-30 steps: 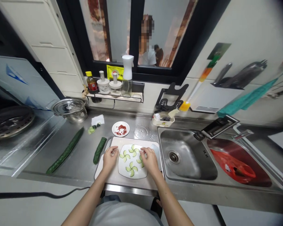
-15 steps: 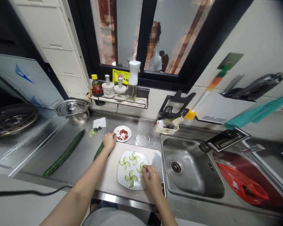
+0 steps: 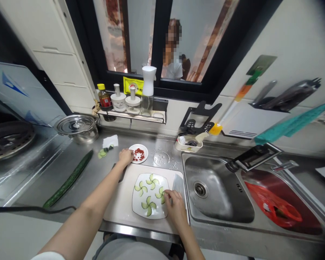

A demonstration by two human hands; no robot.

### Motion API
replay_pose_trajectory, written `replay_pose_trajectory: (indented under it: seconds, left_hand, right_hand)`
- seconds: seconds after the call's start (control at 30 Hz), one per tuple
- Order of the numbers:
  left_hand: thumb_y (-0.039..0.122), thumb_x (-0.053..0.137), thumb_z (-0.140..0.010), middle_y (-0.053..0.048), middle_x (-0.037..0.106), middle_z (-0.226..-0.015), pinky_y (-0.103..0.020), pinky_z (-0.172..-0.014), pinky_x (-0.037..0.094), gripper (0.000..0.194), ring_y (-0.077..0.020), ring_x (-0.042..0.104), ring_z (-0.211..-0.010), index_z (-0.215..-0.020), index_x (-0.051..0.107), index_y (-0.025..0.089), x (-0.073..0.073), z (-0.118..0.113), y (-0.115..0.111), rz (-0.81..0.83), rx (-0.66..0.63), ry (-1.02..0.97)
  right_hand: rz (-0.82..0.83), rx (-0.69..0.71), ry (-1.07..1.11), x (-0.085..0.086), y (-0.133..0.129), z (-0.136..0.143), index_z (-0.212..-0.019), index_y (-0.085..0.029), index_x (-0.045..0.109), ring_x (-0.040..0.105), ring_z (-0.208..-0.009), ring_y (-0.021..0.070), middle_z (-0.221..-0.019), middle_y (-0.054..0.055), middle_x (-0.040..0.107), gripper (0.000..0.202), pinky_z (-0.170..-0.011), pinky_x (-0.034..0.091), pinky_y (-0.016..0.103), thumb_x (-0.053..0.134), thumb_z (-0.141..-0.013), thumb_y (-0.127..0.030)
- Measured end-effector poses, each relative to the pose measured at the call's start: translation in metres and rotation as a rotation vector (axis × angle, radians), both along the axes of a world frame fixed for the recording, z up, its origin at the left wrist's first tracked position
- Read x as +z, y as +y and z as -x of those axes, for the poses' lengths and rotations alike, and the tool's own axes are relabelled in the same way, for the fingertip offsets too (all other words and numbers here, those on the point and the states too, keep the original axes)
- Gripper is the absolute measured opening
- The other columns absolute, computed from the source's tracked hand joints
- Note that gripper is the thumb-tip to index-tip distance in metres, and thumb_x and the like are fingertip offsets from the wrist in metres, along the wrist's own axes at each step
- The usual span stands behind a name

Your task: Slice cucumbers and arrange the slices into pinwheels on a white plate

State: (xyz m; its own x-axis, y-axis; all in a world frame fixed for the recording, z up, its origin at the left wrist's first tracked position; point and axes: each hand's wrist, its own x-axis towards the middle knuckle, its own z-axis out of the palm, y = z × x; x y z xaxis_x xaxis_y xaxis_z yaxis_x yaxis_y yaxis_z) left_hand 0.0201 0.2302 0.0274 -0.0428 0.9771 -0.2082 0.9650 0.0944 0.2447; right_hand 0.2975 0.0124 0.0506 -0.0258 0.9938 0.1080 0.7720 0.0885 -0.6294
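Observation:
My left hand (image 3: pixel 126 157) is closed at the left rim of a small white plate (image 3: pixel 145 151) holding red bits (image 3: pixel 139 154). Its fingertips lie by the rim, and what they grip is hidden. My right hand (image 3: pixel 176 206) pinches at a cucumber slice (image 3: pixel 160 195) on the right side of a square white plate (image 3: pixel 151 215). Several pinwheels of cucumber slices (image 3: pixel 148 206) lie on that plate. It rests on a pale cutting board (image 3: pixel 119 209). A knife blade (image 3: pixel 179 184) lies along the board's right side, partly behind my right hand.
A long cucumber (image 3: pixel 70 178) lies left, with cucumber scraps (image 3: pixel 102 154) and white paper (image 3: pixel 110 141) behind. A lidded steel pot (image 3: pixel 82 133) stands further left. To the right are a steel sink (image 3: pixel 219 196) and a red plastic bag (image 3: pixel 276 209). A seasoning shelf (image 3: pixel 135 116) hangs below the window.
The view has shifted slightly. My left hand stays by the small plate, its forearm now covering where a green cucumber piece showed. My right hand remains at the right-hand pinwheel.

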Motion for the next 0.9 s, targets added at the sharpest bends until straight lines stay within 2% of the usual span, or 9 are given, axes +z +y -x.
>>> replay_pose_trajectory:
  seconds: [0.23,0.47,0.67,0.9]
  left_hand:
    - [0.038,0.058,-0.080,-0.016,0.067,-0.102,-0.034,-0.088,0.042,0.029,-0.0270,0.058,-0.104,-0.093,0.071,0.016,-0.003,-0.013,0.003,0.023,-0.020,0.001]
    - [0.035,0.051,-0.085,-0.016,0.068,-0.102,-0.033,-0.087,0.043,0.029,-0.0259,0.059,-0.103,-0.096,0.070,0.017,-0.006,-0.007,0.002,0.022,-0.005,-0.002]
    - [0.039,0.062,-0.077,-0.015,0.068,-0.102,-0.034,-0.086,0.044,0.027,-0.0275,0.059,-0.103,-0.092,0.071,0.018,-0.008,-0.007,0.004,0.037,-0.004,-0.010]
    - [0.041,0.060,-0.078,-0.017,0.068,-0.099,-0.033,-0.085,0.044,0.030,-0.0276,0.059,-0.102,-0.090,0.071,0.016,-0.007,-0.011,0.007,0.037,-0.010,-0.017]
  right_hand:
    - [-0.018,0.003,-0.014,0.000,-0.001,-0.002,-0.091,-0.020,0.067,0.058,-0.085,0.0205,-0.086,0.007,0.067,0.027,-0.077,0.045,0.031,0.043,-0.093,-0.032]
    - [-0.009,-0.007,-0.016,-0.002,-0.003,-0.005,-0.091,-0.021,0.068,0.058,-0.087,0.0216,-0.088,0.008,0.067,0.028,-0.079,0.045,0.032,0.042,-0.092,-0.032]
    - [-0.022,0.009,-0.036,0.000,0.000,-0.002,-0.091,-0.021,0.068,0.058,-0.084,0.0218,-0.085,0.008,0.066,0.029,-0.076,0.044,0.032,0.041,-0.092,-0.034]
    - [-0.025,0.007,-0.017,0.004,0.000,0.000,-0.089,-0.020,0.068,0.058,-0.083,0.0212,-0.083,0.008,0.066,0.030,-0.076,0.045,0.032,0.041,-0.092,-0.033]
